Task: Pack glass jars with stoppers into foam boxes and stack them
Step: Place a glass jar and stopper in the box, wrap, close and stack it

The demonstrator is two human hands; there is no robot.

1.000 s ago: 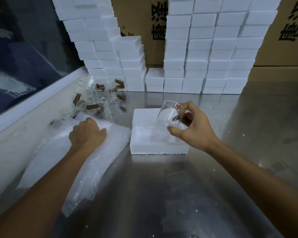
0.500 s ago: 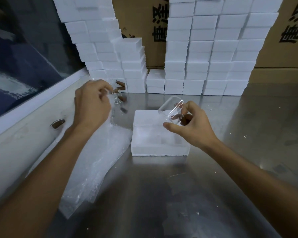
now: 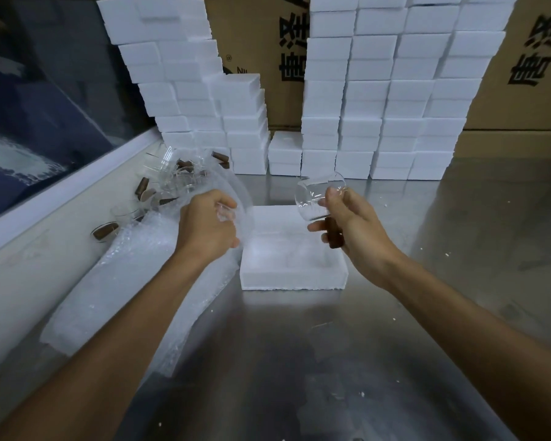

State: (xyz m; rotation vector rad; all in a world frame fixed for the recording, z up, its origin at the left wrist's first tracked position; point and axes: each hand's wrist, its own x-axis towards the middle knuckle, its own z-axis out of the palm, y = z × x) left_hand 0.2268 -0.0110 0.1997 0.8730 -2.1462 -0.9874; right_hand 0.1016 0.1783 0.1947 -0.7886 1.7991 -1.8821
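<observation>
Steel table (image 3: 299,361) fronts stacked foam boxes (image 3: 392,90); right fingers (image 3: 331,198) grasp jar (image 3: 315,198), left (image 3: 226,214) pinch wrap (image 3: 134,281)

The near half of the table (image 3: 299,361) lies bare between the two forearms, and its right side stays open up to the back. Stacks of foam boxes (image 3: 388,100) wall off the back edge. Bubble wrap (image 3: 124,281) and loose jars (image 3: 172,176) crowd the left edge. An open foam box (image 3: 293,275) sits mid-table.

The person shows 2 bare forearms, no sleeves reaching into view. Both hands, left (image 3: 209,226) and right (image 3: 352,224), wear no gloves, rings or watch.
</observation>
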